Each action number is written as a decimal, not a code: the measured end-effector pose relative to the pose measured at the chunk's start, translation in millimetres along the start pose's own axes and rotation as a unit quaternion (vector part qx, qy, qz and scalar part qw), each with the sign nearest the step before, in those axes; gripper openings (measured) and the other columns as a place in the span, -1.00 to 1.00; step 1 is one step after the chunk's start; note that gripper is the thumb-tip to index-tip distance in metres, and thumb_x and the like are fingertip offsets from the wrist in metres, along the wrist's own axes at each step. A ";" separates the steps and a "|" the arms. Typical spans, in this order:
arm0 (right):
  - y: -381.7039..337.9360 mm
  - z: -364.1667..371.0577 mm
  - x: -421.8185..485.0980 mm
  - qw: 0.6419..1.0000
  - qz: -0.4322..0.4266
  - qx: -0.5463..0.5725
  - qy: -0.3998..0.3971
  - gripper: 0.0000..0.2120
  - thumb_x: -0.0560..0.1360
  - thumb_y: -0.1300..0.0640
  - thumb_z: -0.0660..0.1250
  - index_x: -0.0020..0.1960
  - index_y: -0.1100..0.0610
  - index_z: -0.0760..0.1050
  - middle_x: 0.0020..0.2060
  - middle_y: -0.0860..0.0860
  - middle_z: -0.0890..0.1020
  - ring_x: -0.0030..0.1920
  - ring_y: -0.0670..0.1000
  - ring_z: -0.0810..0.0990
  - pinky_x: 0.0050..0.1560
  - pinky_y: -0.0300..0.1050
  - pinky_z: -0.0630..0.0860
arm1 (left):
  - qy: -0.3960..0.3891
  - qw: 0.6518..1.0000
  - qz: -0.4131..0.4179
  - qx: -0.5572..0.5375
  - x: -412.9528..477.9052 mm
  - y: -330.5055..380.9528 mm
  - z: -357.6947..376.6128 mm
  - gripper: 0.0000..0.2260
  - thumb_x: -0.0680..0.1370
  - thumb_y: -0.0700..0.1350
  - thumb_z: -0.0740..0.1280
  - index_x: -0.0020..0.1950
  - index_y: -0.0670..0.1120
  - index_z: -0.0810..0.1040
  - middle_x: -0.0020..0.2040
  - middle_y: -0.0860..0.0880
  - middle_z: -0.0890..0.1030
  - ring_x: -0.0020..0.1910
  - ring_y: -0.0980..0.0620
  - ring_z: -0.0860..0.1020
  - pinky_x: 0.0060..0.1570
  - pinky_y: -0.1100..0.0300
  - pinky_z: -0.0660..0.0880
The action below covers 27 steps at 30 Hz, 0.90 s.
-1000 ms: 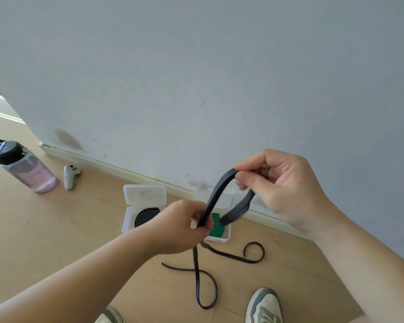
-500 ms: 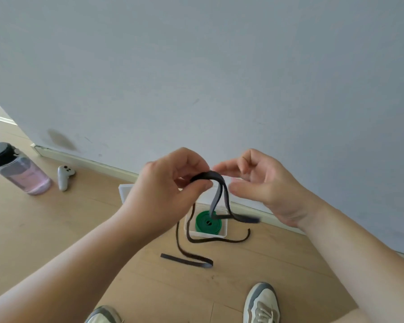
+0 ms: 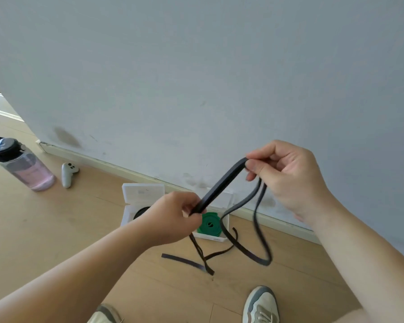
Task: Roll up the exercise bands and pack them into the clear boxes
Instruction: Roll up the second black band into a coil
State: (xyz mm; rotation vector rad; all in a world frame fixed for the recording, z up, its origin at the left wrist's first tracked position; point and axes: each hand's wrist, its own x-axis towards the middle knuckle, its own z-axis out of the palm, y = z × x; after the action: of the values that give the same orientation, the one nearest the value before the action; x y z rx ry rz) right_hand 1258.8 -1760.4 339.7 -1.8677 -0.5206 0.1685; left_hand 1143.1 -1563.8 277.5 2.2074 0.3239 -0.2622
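Note:
A long black exercise band (image 3: 222, 185) is stretched taut between my hands, doubled over. My left hand (image 3: 170, 215) grips its lower end; my right hand (image 3: 287, 173) pinches the fold higher up on the right. The rest of the band hangs in loops down to the floor. Behind my left hand stand two clear boxes against the wall. The left clear box (image 3: 128, 213) has its lid up and holds a rolled black band (image 3: 140, 212), partly hidden. The right clear box (image 3: 219, 238) holds a rolled green band (image 3: 209, 223).
A pink water bottle (image 3: 26, 169) with a black cap lies on the wood floor at the left, a white game controller (image 3: 68, 173) beside it. The grey wall and its skirting board (image 3: 117, 166) run behind the boxes. My two shoes (image 3: 261, 304) are at the bottom.
My hands were close together half a second ago; now they have drawn apart, the right up and right, the left down, pulling the doubled band straight. The hanging loops have shifted on the floor.

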 end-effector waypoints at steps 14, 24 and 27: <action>25.4 -4.2 6.9 0.958 0.155 0.100 -0.219 -0.70 0.39 0.28 0.42 0.01 0.15 0.35 -0.05 0.26 0.71 -0.05 0.05 0.70 0.09 0.01 0.51 | 0.157 0.954 0.128 -0.220 -17.1 48.1 -31.1 -0.74 0.48 -0.30 0.55 0.06 -0.01 0.66 -0.08 0.11 0.77 -0.04 0.16 0.74 0.09 0.31 0.61; 1.8 27.7 -2.3 0.997 -0.002 0.012 -0.075 -0.89 0.48 0.31 0.52 -0.11 0.11 0.70 -0.36 -0.02 0.70 -0.30 0.01 0.68 -0.12 -0.01 0.67 | 0.070 0.990 0.117 -0.036 -4.2 22.1 -12.1 -0.51 0.51 -0.26 0.35 0.33 0.19 0.46 -0.03 0.18 0.66 -0.06 0.19 0.64 0.03 0.17 0.62; -2.3 23.6 -3.0 0.998 -0.033 0.024 -0.048 -0.87 0.50 0.36 0.48 -0.11 0.15 0.69 -0.34 0.08 0.69 -0.29 0.14 0.68 -0.09 0.07 0.69 | -0.030 0.998 0.054 0.031 -0.4 5.2 6.7 -0.60 0.53 -0.17 0.27 0.28 0.24 0.47 -0.10 0.16 0.67 -0.05 0.14 0.65 0.11 0.03 0.61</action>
State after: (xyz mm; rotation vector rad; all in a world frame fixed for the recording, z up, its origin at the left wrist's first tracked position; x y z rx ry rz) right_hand 1247.0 -1740.8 333.0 -1.7997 -0.6389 0.2247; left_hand 1144.0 -1572.3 277.4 2.2642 0.1644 -0.2812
